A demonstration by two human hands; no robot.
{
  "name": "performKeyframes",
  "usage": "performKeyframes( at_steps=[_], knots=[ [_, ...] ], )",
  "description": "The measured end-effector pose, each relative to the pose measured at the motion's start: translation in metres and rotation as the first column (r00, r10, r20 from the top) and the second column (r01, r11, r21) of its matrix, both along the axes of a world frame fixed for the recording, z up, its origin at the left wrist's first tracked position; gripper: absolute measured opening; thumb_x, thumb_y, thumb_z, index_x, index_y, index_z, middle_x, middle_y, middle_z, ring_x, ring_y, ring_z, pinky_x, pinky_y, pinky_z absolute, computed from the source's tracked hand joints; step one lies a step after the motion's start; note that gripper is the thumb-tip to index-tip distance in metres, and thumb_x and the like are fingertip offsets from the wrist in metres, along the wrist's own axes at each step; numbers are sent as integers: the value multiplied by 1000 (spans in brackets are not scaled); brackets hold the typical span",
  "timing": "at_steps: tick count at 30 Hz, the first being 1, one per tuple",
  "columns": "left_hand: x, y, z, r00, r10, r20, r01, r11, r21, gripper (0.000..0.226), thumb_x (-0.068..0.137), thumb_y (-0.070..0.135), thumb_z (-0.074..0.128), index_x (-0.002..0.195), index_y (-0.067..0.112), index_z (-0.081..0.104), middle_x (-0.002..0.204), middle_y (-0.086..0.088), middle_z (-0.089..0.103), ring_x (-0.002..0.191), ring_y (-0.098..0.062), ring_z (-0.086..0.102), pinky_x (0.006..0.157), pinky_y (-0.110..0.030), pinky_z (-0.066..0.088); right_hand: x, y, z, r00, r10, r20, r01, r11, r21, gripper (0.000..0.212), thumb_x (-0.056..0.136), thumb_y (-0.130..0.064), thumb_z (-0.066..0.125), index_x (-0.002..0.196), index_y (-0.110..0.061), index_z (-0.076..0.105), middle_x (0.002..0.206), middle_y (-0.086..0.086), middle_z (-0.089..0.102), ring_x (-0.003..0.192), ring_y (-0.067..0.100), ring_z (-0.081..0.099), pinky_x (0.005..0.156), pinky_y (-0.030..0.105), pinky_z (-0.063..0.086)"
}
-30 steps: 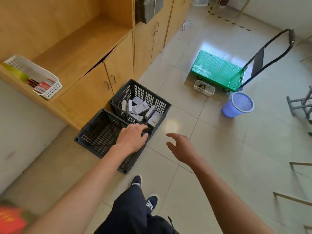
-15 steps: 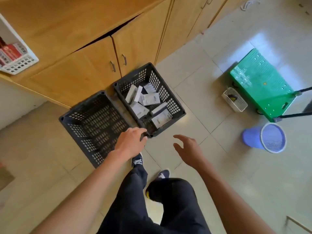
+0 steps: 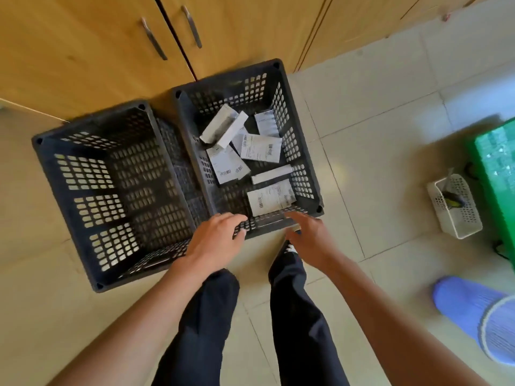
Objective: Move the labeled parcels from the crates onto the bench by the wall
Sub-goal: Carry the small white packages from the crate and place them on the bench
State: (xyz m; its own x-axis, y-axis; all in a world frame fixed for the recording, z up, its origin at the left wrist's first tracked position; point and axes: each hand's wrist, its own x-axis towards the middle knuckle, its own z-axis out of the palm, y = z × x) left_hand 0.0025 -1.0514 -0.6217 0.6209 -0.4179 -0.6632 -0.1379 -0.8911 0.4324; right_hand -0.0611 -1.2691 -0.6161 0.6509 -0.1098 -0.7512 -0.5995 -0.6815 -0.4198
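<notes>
Black plastic crates are sitting side by side on the tiled floor, against the wooden cabinet doors (image 3: 92,51). The left crate (image 3: 69,151) is showing only its perforated bottom, while the right crate (image 3: 303,151) is holding the labeled parcels (image 3: 260,148), a loose heap of white packets with barcodes, some lying flat and some leaning on one another. One parcel (image 3: 270,197) is lying close to the crate's near wall.

The person is standing over the crates, dark trouser legs (image 3: 295,316) showing below the arms. The left hand (image 3: 217,240) is resting over the near rim of the right crate, near the corner where the two crates meet, its fingers curling over the edge and gripping it. The right hand (image 3: 309,238) is reaching at the same rim further right, fingers spread and loose, holding nothing; it is blurred, so whether it is touching the rim cannot be told.

Off to the right, a small white basket (image 3: 457,227) is sitting beside a green platform cart (image 3: 498,151), and a purple bin (image 3: 473,310) is standing nearer the person
</notes>
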Motion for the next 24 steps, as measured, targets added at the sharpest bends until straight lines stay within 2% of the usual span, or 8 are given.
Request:
performKeyframes(
  at_steps=[5,6,8,10,14,18,21,24],
  knots=[
    [1,-29,-111,998,-10,-64,15,998,68,39,104,32,51,142,27,55,139,4,60,127,-21,52,99,-42,50,41,-34,-107,996,84,18,-84,996,-19,47,100,-17,54,146,-20,50,140,6,58,100,21,62,67,3,42],
    [3,-34,-133,997,-24,-72,29,997,78,40,104,32,50,143,27,54,141,4,58,128,-22,51,99,-43,50,49,-39,-128,996,90,28,-89,996,-23,47,100,-17,54,147,-21,48,141,7,58,99,21,63,65,5,46],
    [8,-43,-175,996,-42,-85,49,995,83,44,104,31,50,147,25,50,146,3,54,131,-23,49,103,-45,48,62,-45,-166,994,98,55,-97,995,-23,49,101,-16,54,149,-22,46,147,8,53,120,28,61,82,22,57],
    [13,-50,-215,995,-70,-71,75,994,83,46,103,28,51,149,24,48,150,1,50,133,-24,47,104,-47,48,74,-47,-199,991,116,70,-114,993,-34,51,101,-14,55,151,-22,43,149,8,51,129,30,55,93,36,56],
    [25,-68,-286,987,-139,-83,145,987,68,51,102,26,49,153,22,40,159,-3,38,140,-27,38,111,-50,40,96,-48,-261,971,205,120,-194,976,-94,54,100,-7,56,150,-20,44,148,10,51,125,29,58,93,35,54],
    [26,-86,-336,959,-275,-73,282,953,113,60,102,27,50,158,25,27,167,-6,18,150,-30,19,118,-53,28,109,-48,-317,954,274,119,-259,957,-128,59,96,1,55,150,-21,44,149,11,46,118,28,60,76,25,52],
    [22,-93,-358,937,-339,-83,348,926,147,67,102,20,51,160,28,19,169,-7,6,153,-31,10,120,-55,22,113,-46,-345,942,317,113,-297,941,-159,63,94,4,56,148,-25,45,150,12,44,130,31,50,96,36,53],
    [18,-95,-374,922,-379,-76,387,909,158,76,98,12,54,160,31,14,169,-7,1,153,-31,8,120,-55,20,116,-49,-366,920,371,127,-342,917,-204,60,90,5,58,144,-22,51,141,17,50,126,35,52,100,43,51]
  ],
)
